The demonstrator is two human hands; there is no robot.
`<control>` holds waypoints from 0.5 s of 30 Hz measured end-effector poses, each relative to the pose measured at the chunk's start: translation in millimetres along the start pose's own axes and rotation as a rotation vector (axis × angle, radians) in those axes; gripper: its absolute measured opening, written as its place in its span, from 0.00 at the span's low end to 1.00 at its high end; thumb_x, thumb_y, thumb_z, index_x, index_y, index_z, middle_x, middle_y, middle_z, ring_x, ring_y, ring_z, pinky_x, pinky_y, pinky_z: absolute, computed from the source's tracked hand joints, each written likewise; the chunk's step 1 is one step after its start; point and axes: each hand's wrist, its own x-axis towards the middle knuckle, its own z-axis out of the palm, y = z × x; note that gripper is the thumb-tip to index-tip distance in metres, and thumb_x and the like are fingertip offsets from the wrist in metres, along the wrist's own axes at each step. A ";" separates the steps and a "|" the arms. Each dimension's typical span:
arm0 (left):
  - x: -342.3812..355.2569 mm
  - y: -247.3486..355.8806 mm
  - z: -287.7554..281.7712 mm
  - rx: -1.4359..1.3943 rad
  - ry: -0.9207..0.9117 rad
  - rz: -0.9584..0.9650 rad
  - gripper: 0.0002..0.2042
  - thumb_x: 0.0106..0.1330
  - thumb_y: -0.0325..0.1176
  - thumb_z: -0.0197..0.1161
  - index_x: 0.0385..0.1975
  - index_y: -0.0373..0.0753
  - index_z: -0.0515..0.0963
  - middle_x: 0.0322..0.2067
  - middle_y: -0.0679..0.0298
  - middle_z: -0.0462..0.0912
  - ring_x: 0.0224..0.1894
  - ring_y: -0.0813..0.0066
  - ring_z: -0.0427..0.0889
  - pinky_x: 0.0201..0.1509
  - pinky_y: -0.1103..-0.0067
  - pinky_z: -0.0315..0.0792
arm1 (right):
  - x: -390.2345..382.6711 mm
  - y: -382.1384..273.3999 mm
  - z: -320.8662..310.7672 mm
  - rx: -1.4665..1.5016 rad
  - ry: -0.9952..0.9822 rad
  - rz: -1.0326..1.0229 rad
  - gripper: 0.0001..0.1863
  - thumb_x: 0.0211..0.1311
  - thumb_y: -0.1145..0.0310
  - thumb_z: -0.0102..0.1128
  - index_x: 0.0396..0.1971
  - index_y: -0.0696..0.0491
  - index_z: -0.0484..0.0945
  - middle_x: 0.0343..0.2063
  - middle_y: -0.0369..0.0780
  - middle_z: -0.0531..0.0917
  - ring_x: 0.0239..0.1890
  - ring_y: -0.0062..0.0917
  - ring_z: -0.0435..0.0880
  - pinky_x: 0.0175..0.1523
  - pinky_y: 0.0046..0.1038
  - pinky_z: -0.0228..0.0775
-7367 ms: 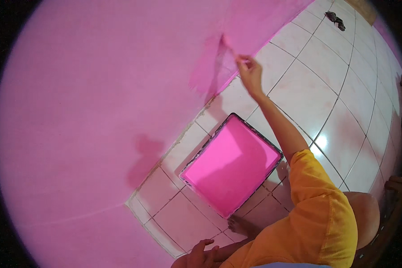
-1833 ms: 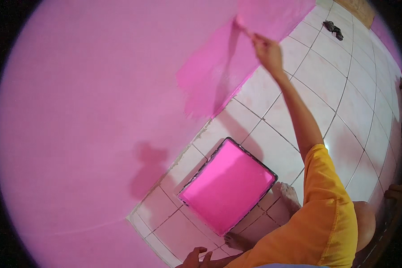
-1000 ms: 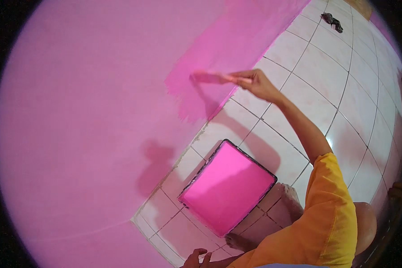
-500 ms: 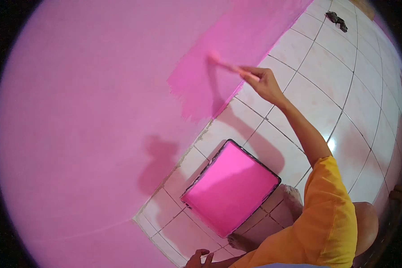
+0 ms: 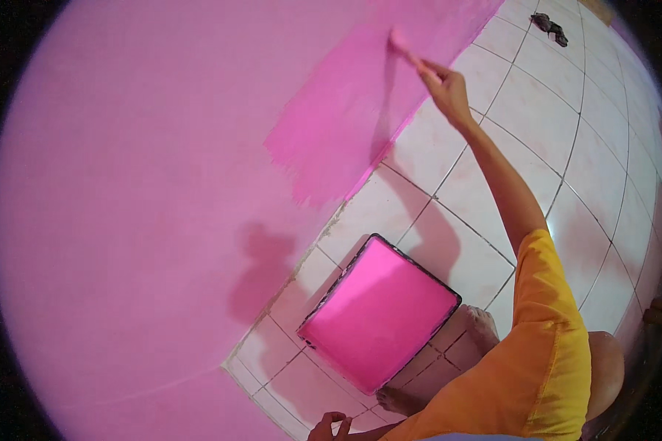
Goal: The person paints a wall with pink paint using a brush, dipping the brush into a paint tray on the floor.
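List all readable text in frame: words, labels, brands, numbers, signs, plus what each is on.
None: no lettering shows on the wall, tiled floor, black-rimmed paint tray, yellow shirt or brush in the right hand.
Dark shapes at the right edge: too dim to tell.

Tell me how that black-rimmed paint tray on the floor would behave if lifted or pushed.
The tray would probably feel heavy for its size, since pink paint spreads across its inside, though depth is hidden. The paint, smooth and wet-looking, would likely slosh if tilted or shoved. The rim, flecked with what looks like paint, may be slippery.
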 end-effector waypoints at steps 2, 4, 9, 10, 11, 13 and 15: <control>2.5 2.8 0.5 0.004 -0.002 -0.004 0.15 0.66 0.40 0.56 0.47 0.39 0.71 0.42 0.50 0.79 0.48 0.61 0.77 0.55 0.72 0.67 | -25.6 -23.8 -7.3 0.111 -0.265 0.052 0.21 0.61 0.61 0.57 0.47 0.62 0.76 0.39 0.41 0.82 0.43 0.21 0.77 0.50 0.22 0.68; 3.1 6.0 0.6 0.009 -0.006 -0.026 0.15 0.66 0.40 0.56 0.47 0.38 0.71 0.42 0.50 0.78 0.48 0.61 0.77 0.55 0.72 0.67 | -37.8 -39.3 -13.8 0.156 -0.528 -0.033 0.18 0.61 0.62 0.57 0.47 0.57 0.78 0.36 0.38 0.82 0.35 0.17 0.77 0.43 0.19 0.69; 13.3 19.7 2.8 0.021 -0.040 -0.053 0.15 0.66 0.40 0.56 0.46 0.37 0.71 0.42 0.50 0.78 0.48 0.62 0.77 0.54 0.72 0.68 | 29.7 3.8 -41.4 0.094 -0.355 0.004 0.16 0.62 0.61 0.53 0.46 0.51 0.80 0.33 0.29 0.83 0.25 0.11 0.66 0.30 0.16 0.58; 14.4 23.3 3.6 0.025 -0.033 -0.065 0.15 0.66 0.40 0.56 0.46 0.37 0.71 0.42 0.50 0.78 0.48 0.62 0.77 0.54 0.72 0.68 | 44.5 3.7 -47.6 0.003 -0.262 -0.053 0.15 0.62 0.63 0.54 0.46 0.51 0.80 0.35 0.30 0.84 0.26 0.11 0.67 0.30 0.15 0.59; 16.3 27.1 4.8 0.034 -0.046 -0.068 0.15 0.66 0.40 0.56 0.45 0.37 0.71 0.42 0.50 0.78 0.48 0.62 0.77 0.54 0.72 0.68 | 67.8 39.0 -65.1 0.008 -0.123 -0.054 0.15 0.62 0.62 0.56 0.46 0.52 0.80 0.36 0.32 0.84 0.30 0.10 0.71 0.35 0.16 0.63; 20.7 36.1 4.6 0.049 -0.052 -0.088 0.15 0.66 0.40 0.55 0.45 0.37 0.71 0.42 0.50 0.78 0.48 0.62 0.77 0.53 0.72 0.68 | 91.5 61.0 -76.4 -0.066 0.231 -0.036 0.18 0.61 0.62 0.57 0.46 0.59 0.78 0.36 0.36 0.84 0.36 0.13 0.75 0.43 0.17 0.68; 25.0 43.1 4.5 0.067 -0.057 -0.103 0.15 0.66 0.40 0.55 0.45 0.36 0.71 0.42 0.50 0.78 0.48 0.62 0.77 0.53 0.72 0.68 | 100.1 68.8 -74.6 -0.071 0.376 -0.021 0.20 0.60 0.62 0.59 0.47 0.60 0.77 0.35 0.39 0.83 0.36 0.15 0.76 0.44 0.18 0.68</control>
